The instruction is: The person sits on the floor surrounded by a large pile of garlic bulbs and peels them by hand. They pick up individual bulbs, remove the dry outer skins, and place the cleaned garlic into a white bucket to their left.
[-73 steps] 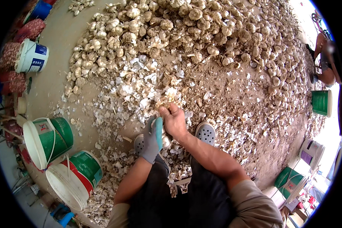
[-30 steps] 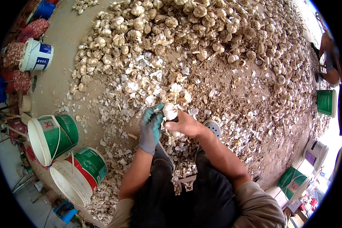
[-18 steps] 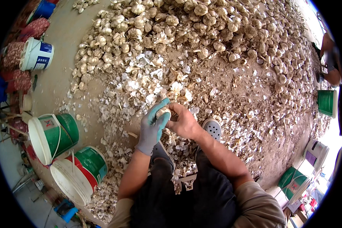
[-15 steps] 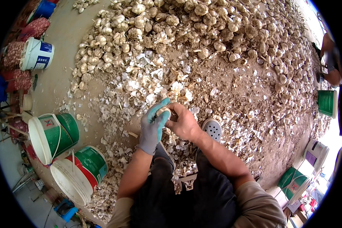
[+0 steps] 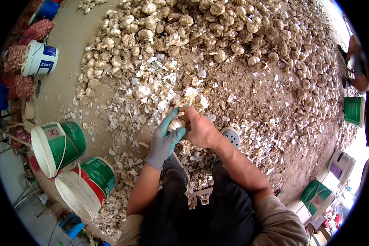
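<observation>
A whitish garlic bulb (image 5: 176, 124) sits in my left hand (image 5: 163, 141), which wears a grey and teal glove. The gloved thumb and fingers close around it from the left. My bare right hand (image 5: 199, 128) presses against the bulb's right side with curled fingers; its fingertips are partly hidden behind the bulb. Both hands are held together above a litter of papery garlic skins (image 5: 145, 92). Beyond them lies a big heap of garlic bulbs (image 5: 217, 24), many with dry roots and stems.
At the left stand two green and white buckets (image 5: 71, 141) (image 5: 98, 176) and a white and blue bucket (image 5: 41, 58). Red mesh sacks (image 5: 18, 86) lie behind. More buckets (image 5: 352, 110) (image 5: 315, 199) are at the right, near another person's arm (image 5: 360, 82). My grey clog (image 5: 231, 137) rests among the skins.
My hands have shifted slightly, with the right hand's fingers curling further over the bulb. More of the bulb shows between the gloved thumb and fingers.
</observation>
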`<action>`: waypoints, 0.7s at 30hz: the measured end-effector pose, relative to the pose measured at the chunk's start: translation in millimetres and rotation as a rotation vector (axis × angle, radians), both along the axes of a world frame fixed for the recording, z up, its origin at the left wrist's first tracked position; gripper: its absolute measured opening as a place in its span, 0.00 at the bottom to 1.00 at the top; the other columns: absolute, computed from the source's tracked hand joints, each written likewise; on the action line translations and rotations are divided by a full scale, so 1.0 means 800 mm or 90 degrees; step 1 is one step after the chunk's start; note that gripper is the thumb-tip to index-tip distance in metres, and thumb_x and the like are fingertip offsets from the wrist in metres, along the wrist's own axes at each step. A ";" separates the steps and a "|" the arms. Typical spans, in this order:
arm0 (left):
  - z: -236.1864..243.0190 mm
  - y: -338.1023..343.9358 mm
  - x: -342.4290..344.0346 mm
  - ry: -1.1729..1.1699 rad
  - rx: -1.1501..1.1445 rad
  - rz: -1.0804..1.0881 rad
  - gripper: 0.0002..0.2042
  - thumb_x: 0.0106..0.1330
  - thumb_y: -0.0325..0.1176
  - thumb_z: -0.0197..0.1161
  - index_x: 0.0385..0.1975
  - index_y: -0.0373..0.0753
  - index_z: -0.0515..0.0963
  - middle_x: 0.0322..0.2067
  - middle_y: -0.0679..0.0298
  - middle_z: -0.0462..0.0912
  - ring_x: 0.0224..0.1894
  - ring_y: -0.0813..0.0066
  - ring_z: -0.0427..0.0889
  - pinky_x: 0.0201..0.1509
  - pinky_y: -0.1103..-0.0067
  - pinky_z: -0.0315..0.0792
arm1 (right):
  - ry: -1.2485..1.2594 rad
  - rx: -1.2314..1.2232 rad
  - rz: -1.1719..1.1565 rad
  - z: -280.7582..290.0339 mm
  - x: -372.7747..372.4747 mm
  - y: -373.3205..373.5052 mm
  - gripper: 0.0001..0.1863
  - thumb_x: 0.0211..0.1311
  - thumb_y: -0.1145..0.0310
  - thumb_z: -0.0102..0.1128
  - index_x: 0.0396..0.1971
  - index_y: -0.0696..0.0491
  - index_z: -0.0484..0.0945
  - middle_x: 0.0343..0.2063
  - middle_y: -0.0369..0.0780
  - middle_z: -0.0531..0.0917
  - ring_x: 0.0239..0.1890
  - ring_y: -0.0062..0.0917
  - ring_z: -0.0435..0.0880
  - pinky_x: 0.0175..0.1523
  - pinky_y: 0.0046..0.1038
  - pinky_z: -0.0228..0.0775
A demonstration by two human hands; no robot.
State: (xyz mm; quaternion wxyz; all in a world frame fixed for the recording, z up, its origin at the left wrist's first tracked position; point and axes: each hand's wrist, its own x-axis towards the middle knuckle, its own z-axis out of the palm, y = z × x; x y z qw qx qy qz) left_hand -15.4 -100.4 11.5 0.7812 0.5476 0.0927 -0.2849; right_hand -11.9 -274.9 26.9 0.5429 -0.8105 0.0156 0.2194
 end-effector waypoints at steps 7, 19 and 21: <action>-0.016 -0.029 -0.001 0.029 0.208 0.190 0.09 0.66 0.20 0.51 0.42 0.30 0.76 0.36 0.64 0.80 0.35 0.80 0.78 0.39 0.83 0.74 | -0.179 -0.168 -0.062 -0.011 -0.022 0.031 0.31 0.51 0.73 0.65 0.57 0.52 0.65 0.32 0.45 0.83 0.37 0.39 0.83 0.40 0.38 0.77; -0.019 -0.002 -0.010 0.019 -0.017 0.064 0.25 0.69 0.45 0.61 0.59 0.35 0.70 0.47 0.61 0.81 0.46 0.65 0.82 0.51 0.72 0.79 | -0.201 -0.175 0.039 -0.011 -0.005 0.012 0.39 0.46 0.74 0.66 0.62 0.53 0.63 0.42 0.43 0.83 0.45 0.39 0.81 0.46 0.37 0.77; -0.026 0.006 -0.012 0.024 -0.032 0.133 0.23 0.63 0.35 0.66 0.55 0.32 0.72 0.45 0.60 0.81 0.44 0.69 0.82 0.50 0.75 0.78 | -0.228 -0.188 0.072 -0.003 -0.005 0.020 0.38 0.46 0.74 0.67 0.62 0.53 0.64 0.43 0.44 0.83 0.45 0.40 0.82 0.46 0.37 0.77</action>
